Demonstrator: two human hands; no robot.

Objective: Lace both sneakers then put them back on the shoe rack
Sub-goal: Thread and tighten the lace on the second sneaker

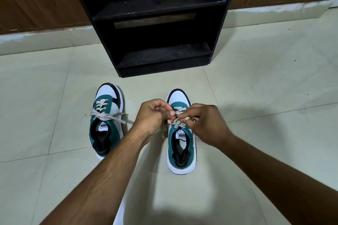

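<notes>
Two green, white and black sneakers stand on the tiled floor, toes pointing at a black shoe rack (161, 60). The left sneaker (107, 120) has its beige lace threaded, with both ends lying loose across the top to either side. Over the right sneaker (181, 142) my left hand (153, 117) and my right hand (204, 124) meet, each pinching part of its beige lace (178, 121) above the eyelets. The fingers hide most of that lace.
The rack has two dusty bare shelves and stands against a brown wooden wall (36, 0). Pale floor tiles (256, 78) spread around both shoes on every side.
</notes>
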